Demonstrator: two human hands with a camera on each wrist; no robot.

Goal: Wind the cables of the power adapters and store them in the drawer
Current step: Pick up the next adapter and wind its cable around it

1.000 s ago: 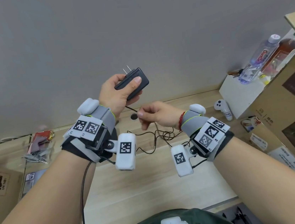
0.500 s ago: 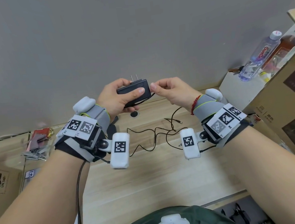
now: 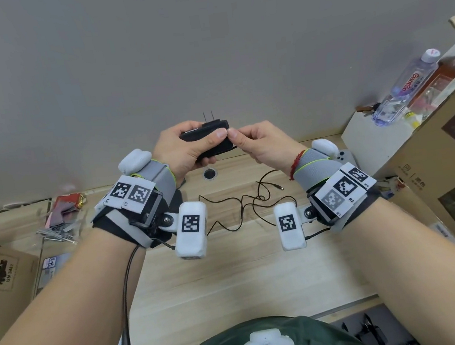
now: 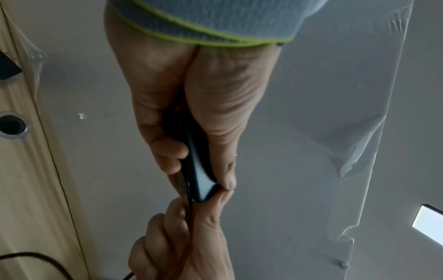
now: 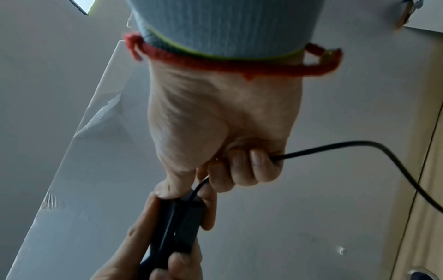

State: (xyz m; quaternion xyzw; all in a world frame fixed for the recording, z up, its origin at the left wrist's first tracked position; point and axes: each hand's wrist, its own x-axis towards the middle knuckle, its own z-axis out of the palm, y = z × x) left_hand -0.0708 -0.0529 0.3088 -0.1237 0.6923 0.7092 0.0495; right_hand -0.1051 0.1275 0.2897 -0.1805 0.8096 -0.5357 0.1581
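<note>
My left hand [image 3: 188,145] grips a black power adapter [image 3: 204,135] held up above the wooden desk [image 3: 218,273], its two prongs pointing up. In the left wrist view the adapter [image 4: 200,178] sits between thumb and fingers. My right hand [image 3: 254,143] pinches the thin black cable [image 5: 335,146] right at the adapter's end [image 5: 189,223], with the cable running through its curled fingers. The rest of the cable [image 3: 242,207] lies in loose loops on the desk below, its small plug tip [image 3: 279,187] free.
A round cable hole [image 3: 210,173] is in the desk near the wall. Cardboard boxes [image 3: 450,173] stand at the right with a water bottle [image 3: 408,87] on a white box. Clutter and a box [image 3: 1,274] lie at the left.
My right hand rose from the desk with the cable and came up to the adapter's end. The left hand turned the adapter more level and brought it toward the right hand.
</note>
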